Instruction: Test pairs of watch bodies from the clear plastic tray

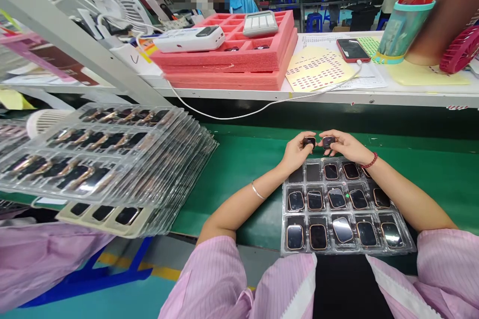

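Watch bodies: we hold one in each hand above the far edge of the clear tray (284,209) on the green bench (239,169). Left hand (295,152) fingers pinch the left watch body (309,142); right hand (346,145) fingers pinch the right watch body (328,141), the two nearly touching. Stacked trays (112,159) sit well left

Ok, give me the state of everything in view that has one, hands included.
Left hand: closed on a small dark watch body, held above the tray.
Right hand: closed on a second watch body.
Clear tray: flat on the green belt, mostly filled, two far-left pockets empty.
Stack of trays: loaded, fanned out.
Phone: screen dark, cable plugged in.
White fan: cannot tell if running.
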Motion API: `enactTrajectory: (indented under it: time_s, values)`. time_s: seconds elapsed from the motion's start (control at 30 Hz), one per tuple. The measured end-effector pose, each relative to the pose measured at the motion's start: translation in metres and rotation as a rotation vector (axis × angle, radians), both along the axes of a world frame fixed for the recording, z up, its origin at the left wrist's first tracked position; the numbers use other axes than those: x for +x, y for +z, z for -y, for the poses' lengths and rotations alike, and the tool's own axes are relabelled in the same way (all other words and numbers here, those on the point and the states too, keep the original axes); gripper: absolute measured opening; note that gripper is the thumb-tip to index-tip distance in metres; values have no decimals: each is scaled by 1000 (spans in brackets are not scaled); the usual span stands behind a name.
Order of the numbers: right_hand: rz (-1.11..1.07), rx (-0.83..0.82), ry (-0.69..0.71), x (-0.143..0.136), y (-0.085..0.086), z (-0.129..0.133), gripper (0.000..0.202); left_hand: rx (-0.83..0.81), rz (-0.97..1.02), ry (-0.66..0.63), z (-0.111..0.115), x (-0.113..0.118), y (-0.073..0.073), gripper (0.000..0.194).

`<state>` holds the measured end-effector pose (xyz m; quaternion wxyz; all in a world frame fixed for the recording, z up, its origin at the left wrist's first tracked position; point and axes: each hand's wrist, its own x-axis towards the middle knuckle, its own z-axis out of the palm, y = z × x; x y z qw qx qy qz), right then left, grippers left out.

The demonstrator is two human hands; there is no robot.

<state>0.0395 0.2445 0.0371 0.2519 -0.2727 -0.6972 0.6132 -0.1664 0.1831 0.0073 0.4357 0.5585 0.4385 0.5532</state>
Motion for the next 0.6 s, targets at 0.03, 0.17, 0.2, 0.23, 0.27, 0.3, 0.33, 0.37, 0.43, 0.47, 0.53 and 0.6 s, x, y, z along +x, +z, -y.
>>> enactTrajectory:
  time_s: [0.03, 0.17, 0.2, 0.23, 0.27, 0.3, 0.33, 0.37, 0.43, 0.47, 0.53, 0.6]
  values:
    - [7, 0, 3, 0, 0, 0, 43, -2, 7, -5, 0, 0, 0, 39]
    - [4, 7, 8, 0, 1, 0, 47, 15, 15, -8, 0, 0, 0, 45]
    - [7, 7, 5, 0, 1, 0, 46, 15, 17, -11, 0, 0, 0, 45]
    - [12, 7, 5, 0, 1, 0, 45, 13, 20, -16, 0, 0, 0, 43]
    - [17, 6, 6, 0, 1, 0, 43, 9, 24, -21, 0, 0, 0, 41]
    - [20, 5, 8, 0, 1, 0, 42, 7, 27, -22, 0, 0, 0, 41]
    - [18, 5, 9, 0, 1, 0, 43, 6, 29, -20, 0, 0, 0, 42]
    - [12, 5, 9, 0, 1, 0, 45, 5, 29, -17, 0, 0, 0, 44]
    - [-3, 8, 11, 0, 1, 0, 50, 1, 29, -11, 0, 0, 0, 49]
    - [-8, 8, 12, 0, 1, 0, 51, -1, 29, -9, 1, 0, 0, 51]
    - [-6, 2, 13, 0, 1, 0, 49, -2, 35, -14, 1, 0, 1, 49]
    - [6, -6, 10, 1, 1, 0, 46, -3, 46, -23, 1, 0, 2, 43]
